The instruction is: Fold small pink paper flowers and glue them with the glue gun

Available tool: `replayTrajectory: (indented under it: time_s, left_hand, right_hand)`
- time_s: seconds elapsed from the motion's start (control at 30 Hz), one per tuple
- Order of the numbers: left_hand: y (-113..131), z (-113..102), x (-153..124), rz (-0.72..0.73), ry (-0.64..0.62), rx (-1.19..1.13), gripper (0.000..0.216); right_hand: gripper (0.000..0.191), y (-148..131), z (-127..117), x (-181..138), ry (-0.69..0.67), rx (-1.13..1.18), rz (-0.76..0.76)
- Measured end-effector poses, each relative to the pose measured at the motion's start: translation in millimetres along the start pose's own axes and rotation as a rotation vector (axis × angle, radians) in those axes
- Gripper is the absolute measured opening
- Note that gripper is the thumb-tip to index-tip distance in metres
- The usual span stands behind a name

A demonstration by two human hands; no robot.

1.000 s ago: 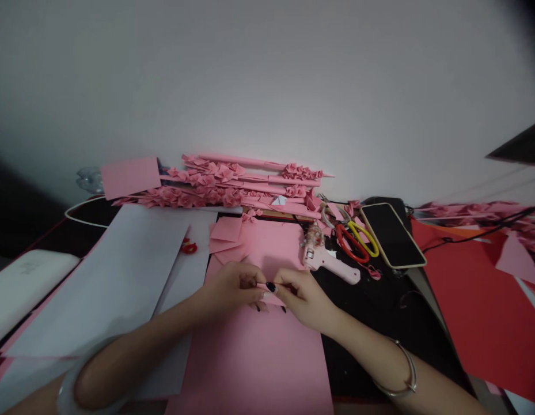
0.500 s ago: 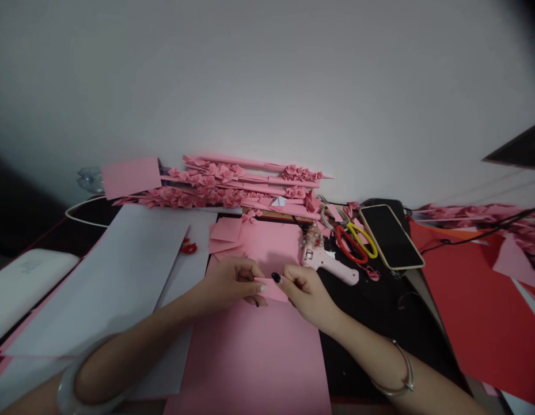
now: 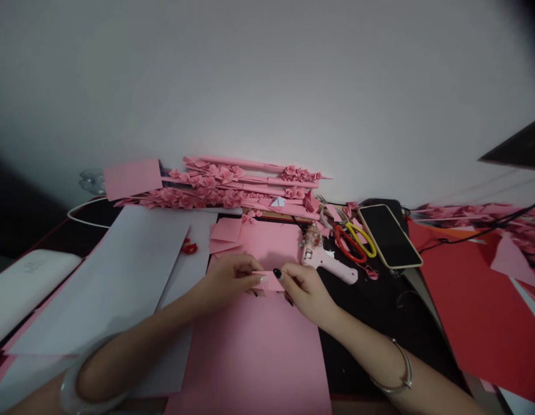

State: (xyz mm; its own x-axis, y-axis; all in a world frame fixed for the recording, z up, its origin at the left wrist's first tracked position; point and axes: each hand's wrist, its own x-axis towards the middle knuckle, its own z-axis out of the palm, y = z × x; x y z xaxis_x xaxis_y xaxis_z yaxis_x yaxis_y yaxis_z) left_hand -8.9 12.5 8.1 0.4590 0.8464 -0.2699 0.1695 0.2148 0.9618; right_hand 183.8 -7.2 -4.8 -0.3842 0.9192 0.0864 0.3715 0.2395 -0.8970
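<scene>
A small folded piece of pink paper (image 3: 271, 282) is held between both hands, above a large pink sheet (image 3: 258, 351). My left hand (image 3: 226, 282) pinches its left end, thumb on top and fingers beneath. At the right end, my right hand (image 3: 308, 291) grips it with the thumb laid on the near face; some fingertips show below. Just beyond my left hand lie small pink paper squares (image 3: 226, 229). A pink glue gun (image 3: 331, 264) rests to the right of my right hand.
Red-and-yellow-handled scissors (image 3: 356, 241) and a phone (image 3: 390, 236) lie at the right, before red sheets (image 3: 474, 300). Pink paper flowers on stems (image 3: 224, 173) are piled along the wall. White sheets (image 3: 98, 276) and a white box-like device (image 3: 31, 288) lie left.
Both hands have risen slightly with the paper, which now sits straighter between them. Fingertips of my right hand now show beneath its lower edge.
</scene>
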Motion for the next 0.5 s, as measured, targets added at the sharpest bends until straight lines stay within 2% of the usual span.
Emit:
replayTrajectory:
  time_s: [0.1, 0.33, 0.5]
  left_hand:
    - [-0.8, 1.6, -0.5, 0.088, 0.015, 0.097, 0.016]
    - [0.4, -1.9, -3.3, 0.057, -0.036, 0.09, 0.033]
    - [-2.2, -5.9, -2.3, 0.142, 0.053, 0.261, 0.042]
  right_hand:
    - [0.034, -1.7, -1.1, -0.4, -0.012, -0.072, -0.066]
    - [0.036, -4.3, 0.0, -1.6, -0.019, -0.07, -0.07]
    - [0.037, -3.8, 0.0, -1.3, 0.006, -0.026, -0.042]
